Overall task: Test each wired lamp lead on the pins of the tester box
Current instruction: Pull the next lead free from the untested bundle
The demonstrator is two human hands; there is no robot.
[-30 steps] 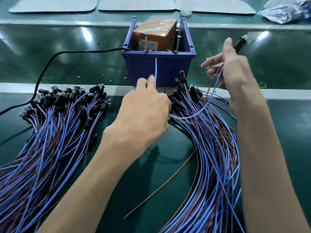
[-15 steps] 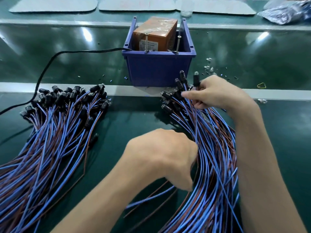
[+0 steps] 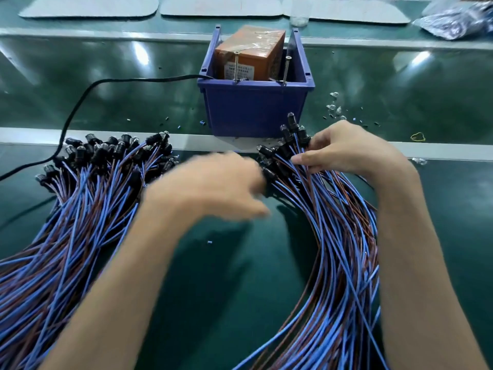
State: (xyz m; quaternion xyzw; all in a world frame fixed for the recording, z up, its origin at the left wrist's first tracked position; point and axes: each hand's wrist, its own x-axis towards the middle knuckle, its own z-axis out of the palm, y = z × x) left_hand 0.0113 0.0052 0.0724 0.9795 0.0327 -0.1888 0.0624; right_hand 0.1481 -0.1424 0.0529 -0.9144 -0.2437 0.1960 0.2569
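The orange tester box [image 3: 250,57] sits in a blue bin [image 3: 253,110], with two upright screw pins [image 3: 235,68] [image 3: 286,69] at its front. A left bundle [image 3: 80,209] and a right bundle [image 3: 341,249] of blue and brown lamp leads with black lamp heads lie on the green bench. My right hand [image 3: 346,153] curls on the lamp heads at the top of the right bundle and pinches one lead there. My left hand [image 3: 213,185] is motion-blurred between the bundles, fingers stretched toward the right bundle, with nothing seen in it.
A black cable [image 3: 80,102] runs from the bin off to the left. Small scraps [image 3: 334,108] and a yellow rubber band [image 3: 417,136] lie right of the bin. Grey pads [image 3: 221,6] and a plastic bag [image 3: 458,20] are at the back.
My right hand came down from beside the bin onto the right bundle's lamp heads. My left hand dropped to the wire tails, then swung up and left, with no wires seen in it now.
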